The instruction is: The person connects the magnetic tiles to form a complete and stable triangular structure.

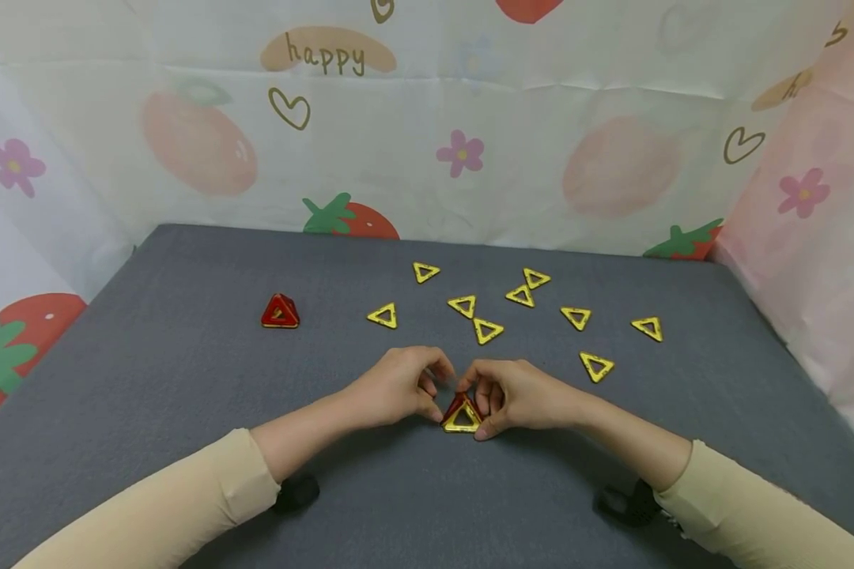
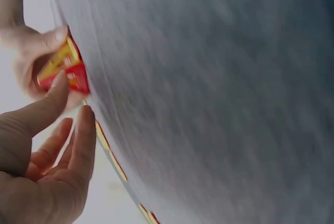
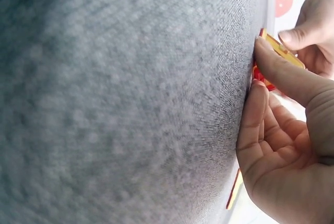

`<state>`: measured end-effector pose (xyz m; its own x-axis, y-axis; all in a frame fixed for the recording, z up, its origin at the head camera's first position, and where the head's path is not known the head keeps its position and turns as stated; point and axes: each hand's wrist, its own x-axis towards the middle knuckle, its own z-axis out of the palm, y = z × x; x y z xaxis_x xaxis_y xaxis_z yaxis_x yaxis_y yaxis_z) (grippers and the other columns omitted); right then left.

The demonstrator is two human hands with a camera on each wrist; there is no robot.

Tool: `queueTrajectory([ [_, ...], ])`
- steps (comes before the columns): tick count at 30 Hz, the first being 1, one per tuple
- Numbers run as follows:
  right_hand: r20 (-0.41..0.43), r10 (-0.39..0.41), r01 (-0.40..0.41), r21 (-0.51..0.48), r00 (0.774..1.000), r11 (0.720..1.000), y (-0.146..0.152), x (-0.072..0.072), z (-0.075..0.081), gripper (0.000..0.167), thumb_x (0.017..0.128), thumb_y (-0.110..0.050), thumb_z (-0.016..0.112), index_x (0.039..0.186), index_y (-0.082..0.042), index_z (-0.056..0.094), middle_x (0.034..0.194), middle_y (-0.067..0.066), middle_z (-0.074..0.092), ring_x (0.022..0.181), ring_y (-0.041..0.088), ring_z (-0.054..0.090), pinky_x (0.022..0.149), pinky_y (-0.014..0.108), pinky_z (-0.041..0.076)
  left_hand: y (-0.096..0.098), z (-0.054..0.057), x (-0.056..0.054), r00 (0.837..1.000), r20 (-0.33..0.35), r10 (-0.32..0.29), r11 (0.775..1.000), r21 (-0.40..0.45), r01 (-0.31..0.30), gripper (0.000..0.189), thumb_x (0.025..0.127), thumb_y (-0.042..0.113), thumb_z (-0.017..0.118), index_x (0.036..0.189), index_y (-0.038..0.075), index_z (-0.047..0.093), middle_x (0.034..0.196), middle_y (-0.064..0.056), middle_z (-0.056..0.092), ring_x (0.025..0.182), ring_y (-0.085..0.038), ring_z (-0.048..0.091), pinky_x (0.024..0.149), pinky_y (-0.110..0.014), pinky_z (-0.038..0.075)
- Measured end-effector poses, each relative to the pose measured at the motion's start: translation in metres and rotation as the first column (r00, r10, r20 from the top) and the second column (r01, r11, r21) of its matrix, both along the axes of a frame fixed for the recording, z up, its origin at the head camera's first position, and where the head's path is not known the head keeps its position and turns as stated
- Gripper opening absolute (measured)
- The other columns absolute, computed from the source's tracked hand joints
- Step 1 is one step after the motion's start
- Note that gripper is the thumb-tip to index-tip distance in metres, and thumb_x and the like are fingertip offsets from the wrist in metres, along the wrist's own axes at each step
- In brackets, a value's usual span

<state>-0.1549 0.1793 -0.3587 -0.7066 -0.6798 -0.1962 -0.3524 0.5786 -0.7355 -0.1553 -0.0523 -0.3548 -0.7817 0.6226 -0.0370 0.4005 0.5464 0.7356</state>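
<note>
A small pyramid of red and yellow triangular frame tiles (image 1: 462,417) stands on the dark cloth between both hands. Its yellow frame side faces the head camera. My right hand (image 1: 523,395) pinches it from the right, the thumb at the lower corner and the index finger near the top. On the other side, my left hand (image 1: 398,387) has its thumb tip against a red face (image 2: 78,76), while its other fingers are loosely bent and apart from the pyramid. Part of the pyramid's right side is hidden behind the right thumb and fingers.
Another red pyramid (image 1: 281,311) stands at the left. Several flat yellow triangle frames lie scattered beyond the hands, the closest a triangle tile (image 1: 596,367) at the right. A printed curtain (image 1: 427,118) rises behind the table.
</note>
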Motion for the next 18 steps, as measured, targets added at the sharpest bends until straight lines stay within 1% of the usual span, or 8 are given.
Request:
queueTrajectory([
  [4,0.01,-0.006,0.006,-0.004,1.0,1.0,0.0,0.0,0.0,0.049,0.076,-0.019,0.086,0.119,-0.014,0.061,0.084,0.002,0.063,0.066,0.009,0.059,0.061,0.023,0.052,-0.007,0.004,-0.007,0.998,-0.014,0.058,0.998,0.007,-0.058,0.043,0.076,0.009,0.084,0.114,0.006,0.065,0.111,-0.01,0.069,0.091,-0.014,0.068,0.076,-0.023,0.056],
  [7,0.007,-0.007,0.007,-0.001,1.0,1.0,0.0,0.0,0.0,0.049,0.076,-0.019,0.086,0.119,-0.014,0.061,0.084,0.001,0.063,0.066,0.008,0.059,0.061,0.023,0.052,-0.014,0.006,-0.014,0.994,-0.033,0.104,0.995,0.015,-0.103,0.044,0.077,0.009,0.084,0.116,0.005,0.065,0.114,-0.012,0.068,0.094,-0.017,0.068,0.078,-0.026,0.057],
  [13,0.015,-0.006,0.006,-0.009,1.0,1.0,0.0,0.0,-0.001,0.049,0.076,-0.019,0.085,0.119,-0.015,0.061,0.084,0.002,0.063,0.066,0.008,0.059,0.061,0.023,0.052,-0.029,0.011,-0.032,0.98,-0.063,0.191,0.981,0.032,-0.189,0.046,0.078,0.01,0.083,0.12,0.004,0.064,0.12,-0.015,0.067,0.098,-0.021,0.068,0.081,-0.031,0.058],
  [18,0.021,-0.007,0.007,-0.013,1.0,1.0,0.0,0.0,-0.001,0.05,0.076,-0.019,0.085,0.119,-0.015,0.061,0.085,0.002,0.063,0.065,0.008,0.058,0.061,0.023,0.052,-0.041,0.014,-0.046,0.965,-0.069,0.253,0.967,0.028,-0.251,0.048,0.08,0.012,0.082,0.124,0.003,0.063,0.122,-0.015,0.067,0.1,-0.024,0.066,0.083,-0.035,0.057],
])
